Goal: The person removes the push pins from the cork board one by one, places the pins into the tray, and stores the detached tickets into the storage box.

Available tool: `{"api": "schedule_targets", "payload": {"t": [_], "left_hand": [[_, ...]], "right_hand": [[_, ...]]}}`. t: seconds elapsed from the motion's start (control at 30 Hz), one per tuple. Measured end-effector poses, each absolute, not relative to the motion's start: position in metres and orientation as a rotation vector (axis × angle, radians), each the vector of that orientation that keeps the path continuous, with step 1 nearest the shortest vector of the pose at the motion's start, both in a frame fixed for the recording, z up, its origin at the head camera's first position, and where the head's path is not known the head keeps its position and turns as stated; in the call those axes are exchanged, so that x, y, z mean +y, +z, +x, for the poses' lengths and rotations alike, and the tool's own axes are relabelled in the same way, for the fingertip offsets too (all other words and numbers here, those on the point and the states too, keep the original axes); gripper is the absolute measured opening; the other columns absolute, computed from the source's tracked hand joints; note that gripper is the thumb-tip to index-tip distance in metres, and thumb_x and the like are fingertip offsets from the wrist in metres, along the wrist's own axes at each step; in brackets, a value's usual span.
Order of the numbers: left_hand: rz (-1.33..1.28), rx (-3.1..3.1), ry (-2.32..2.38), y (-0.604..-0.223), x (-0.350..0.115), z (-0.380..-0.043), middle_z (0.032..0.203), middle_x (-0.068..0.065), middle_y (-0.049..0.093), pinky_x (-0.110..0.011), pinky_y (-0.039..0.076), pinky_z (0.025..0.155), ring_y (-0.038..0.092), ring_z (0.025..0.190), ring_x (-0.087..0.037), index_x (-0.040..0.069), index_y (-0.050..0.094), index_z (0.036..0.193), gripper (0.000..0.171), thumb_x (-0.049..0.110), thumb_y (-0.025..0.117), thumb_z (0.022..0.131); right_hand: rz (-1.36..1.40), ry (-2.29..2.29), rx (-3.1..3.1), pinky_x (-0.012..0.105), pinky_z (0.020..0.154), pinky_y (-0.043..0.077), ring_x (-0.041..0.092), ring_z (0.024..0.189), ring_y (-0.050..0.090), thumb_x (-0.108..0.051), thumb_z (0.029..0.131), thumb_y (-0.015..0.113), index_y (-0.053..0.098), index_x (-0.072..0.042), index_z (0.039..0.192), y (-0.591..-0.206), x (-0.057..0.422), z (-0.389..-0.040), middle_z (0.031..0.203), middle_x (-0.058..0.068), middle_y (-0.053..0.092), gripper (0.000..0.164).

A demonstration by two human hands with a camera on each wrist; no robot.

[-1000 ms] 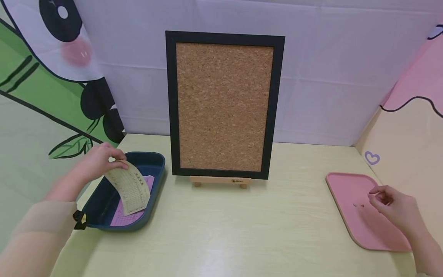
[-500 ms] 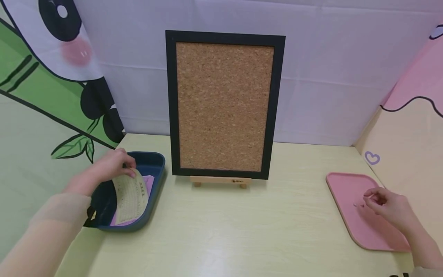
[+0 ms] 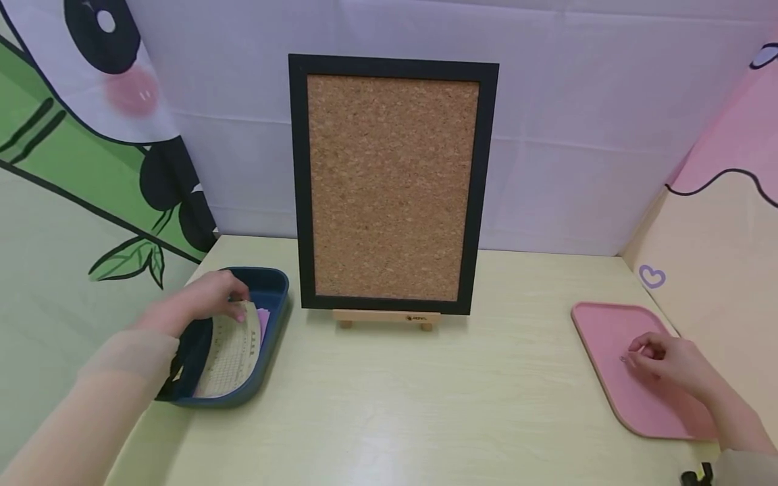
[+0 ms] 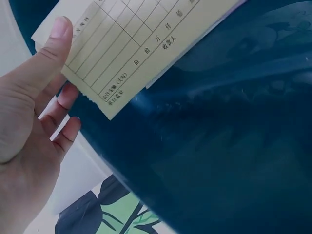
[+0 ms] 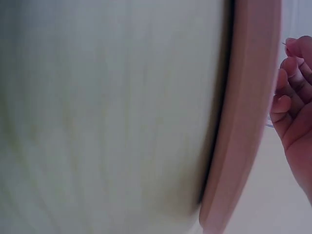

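My left hand [image 3: 214, 297] reaches into the dark blue bin [image 3: 278, 307] at the left and pinches the upper end of a pale yellow receipt slip [image 3: 231, 354]. In the left wrist view, the thumb lies over the corner of the slip [image 4: 129, 44], with fingers behind it. Beneath it, a bit of purple paper [image 3: 264, 317] shows. Over the pink tray [image 3: 598, 324] at the right, my right hand [image 3: 665, 361] holds thumb and forefinger together on a tiny pin, whose thin point [image 5: 284, 44] juts out in the right wrist view.
A black-framed cork board [image 3: 392, 189] stands on a small wooden easel [image 3: 385, 316] at the back middle of the pale wooden table [image 3: 389, 398]. Behind it hangs a lilac cloth [image 3: 559, 148]. Printed panels flank the table left and right.
My left hand has moved right and down, and the slip now lies lower in the bin, covering most of the purple paper. My right hand has shifted left over the tray.
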State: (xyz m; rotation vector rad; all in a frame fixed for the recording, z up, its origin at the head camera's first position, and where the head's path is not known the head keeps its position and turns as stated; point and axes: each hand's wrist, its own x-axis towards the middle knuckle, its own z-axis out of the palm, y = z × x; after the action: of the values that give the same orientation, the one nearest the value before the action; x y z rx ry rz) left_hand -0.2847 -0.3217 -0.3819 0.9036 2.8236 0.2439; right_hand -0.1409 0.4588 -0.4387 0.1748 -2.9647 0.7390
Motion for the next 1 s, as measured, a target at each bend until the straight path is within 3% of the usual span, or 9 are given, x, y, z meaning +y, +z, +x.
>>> {"api": "schedule_targets", "payload": {"t": [0.23,0.47,1.0], "left_hand": [[0.788,2.736,0.313,-0.388,-0.314,-0.283,0.094,-0.009,0.07,-0.044,0.052,0.079,0.063,0.082,-0.02,0.003,0.07,0.098,0.034,0.018,0.082,0.07],[0.711,2.737,0.335,-0.39,-0.311,-0.279,0.105,-0.016,0.068,-0.048,0.05,0.084,0.063,0.094,-0.031,-0.001,0.066,0.109,0.046,0.019,0.082,0.07],[0.676,2.965,0.314,-0.354,-0.292,-0.255,0.11,-0.023,0.065,-0.054,0.044,0.09,0.06,0.103,-0.039,-0.005,0.061,0.115,0.047,0.018,0.077,0.078]], "right_hand": [[0.228,0.646,-2.948,0.019,0.054,0.037,-0.002,0.059,0.043,-0.016,0.079,0.075,0.065,-0.012,0.085,-0.446,0.463,-0.151,0.068,-0.011,0.052,0.012],[0.258,0.628,-2.95,0.018,0.056,0.035,-0.003,0.063,0.041,-0.015,0.078,0.076,0.066,-0.014,0.082,-0.45,0.468,-0.161,0.069,-0.011,0.052,0.01],[0.261,0.641,-2.948,0.022,0.05,0.036,0.0,0.056,0.04,-0.012,0.083,0.07,0.065,-0.008,0.094,-0.426,0.465,-0.155,0.066,-0.006,0.049,0.013]]}}
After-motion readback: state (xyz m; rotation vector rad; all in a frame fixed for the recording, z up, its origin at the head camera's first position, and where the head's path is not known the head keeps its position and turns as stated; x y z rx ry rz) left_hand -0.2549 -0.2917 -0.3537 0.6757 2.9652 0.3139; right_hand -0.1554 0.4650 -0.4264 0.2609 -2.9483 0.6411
